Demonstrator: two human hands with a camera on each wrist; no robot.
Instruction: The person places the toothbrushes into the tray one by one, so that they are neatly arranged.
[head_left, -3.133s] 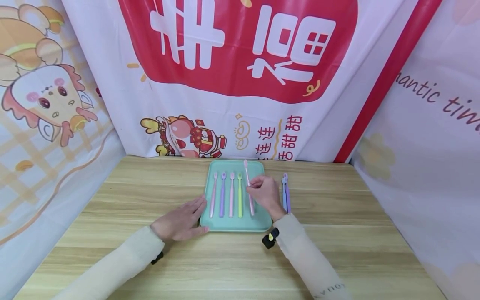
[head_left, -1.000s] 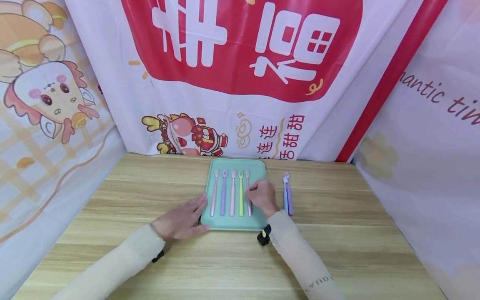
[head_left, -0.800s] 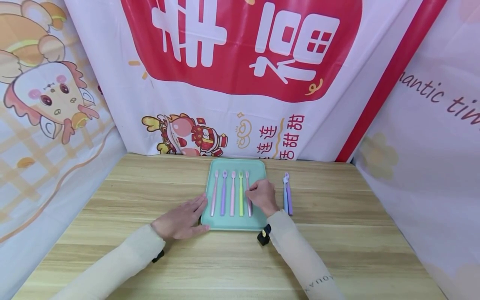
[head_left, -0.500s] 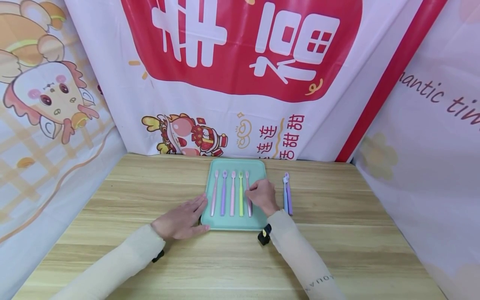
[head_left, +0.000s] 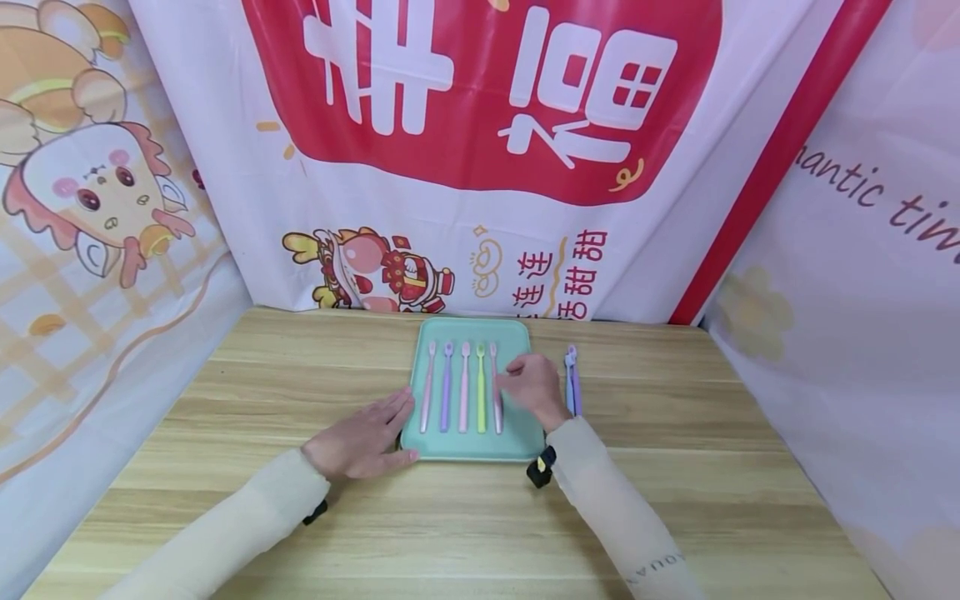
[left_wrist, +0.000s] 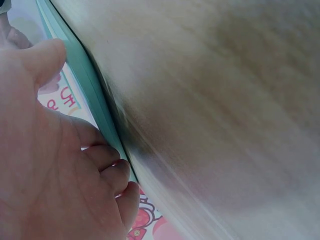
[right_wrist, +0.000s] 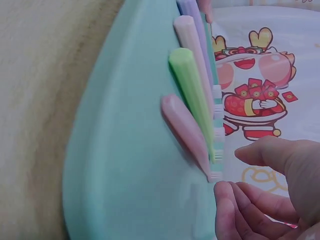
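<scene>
Several toothbrushes lie side by side on a mint-green tray (head_left: 468, 448), heads toward the back. From the left come a pink toothbrush (head_left: 427, 396), a purple one (head_left: 446, 396), another pink one (head_left: 463, 396), a yellow-green one (head_left: 481, 396) and a third pink one (head_left: 497, 412). My right hand (head_left: 536, 387) hovers just right of that last brush. In the right wrist view its thumb (right_wrist: 265, 152) and fingers stand apart with nothing between them. My left hand (head_left: 360, 437) lies along the tray's left edge, fingers straight, touching the rim.
Right of the tray, a blue toothbrush (head_left: 568, 385) and a purple toothbrush (head_left: 576, 396) lie close together on the wooden table (head_left: 660, 467), partly behind the right wrist. A printed cloth (head_left: 637, 258) hangs at the table's back edge, with others at both sides.
The right hand has set the third pink toothbrush down at the row's right end, parallel to the others. It has since let go and shifted slightly right. The left hand stays put.
</scene>
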